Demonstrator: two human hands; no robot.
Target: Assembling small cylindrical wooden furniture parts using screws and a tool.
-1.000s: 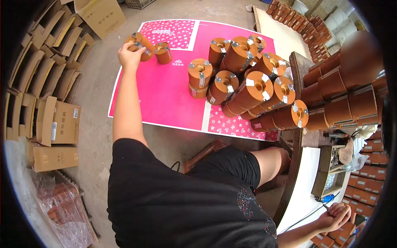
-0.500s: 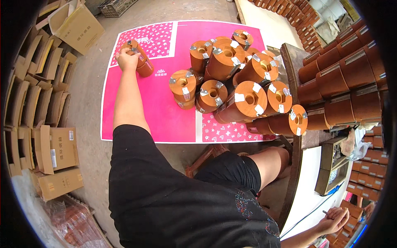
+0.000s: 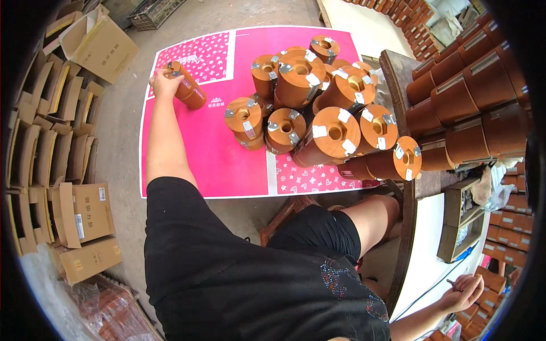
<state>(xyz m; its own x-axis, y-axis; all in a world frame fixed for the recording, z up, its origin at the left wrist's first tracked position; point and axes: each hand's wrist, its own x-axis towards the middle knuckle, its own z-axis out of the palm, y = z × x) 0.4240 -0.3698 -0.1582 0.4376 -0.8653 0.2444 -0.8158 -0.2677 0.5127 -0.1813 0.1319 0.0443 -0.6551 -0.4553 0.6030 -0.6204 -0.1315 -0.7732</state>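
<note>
My left hand reaches far out over a pink printed sheet on the floor and grips a short stack of orange-brown cylinders lying near the sheet's far left part. A big pile of the same orange-brown cylinders, each with a central hole and silver tabs on its end face, stands on the sheet's right half. My right hand rests low at the right by a white tabletop, fingers curled around a small thin object.
Flattened and folded cardboard boxes line the left side. Stacked dark brown cylinders fill the upper right. A wooden bench edge runs beside the pile. My bent knee is near the sheet's front edge.
My left hand has drawn the held cylinders nearer along the pink sheet, and my head has leaned closer, so the pile looks larger. My right hand stays put.
</note>
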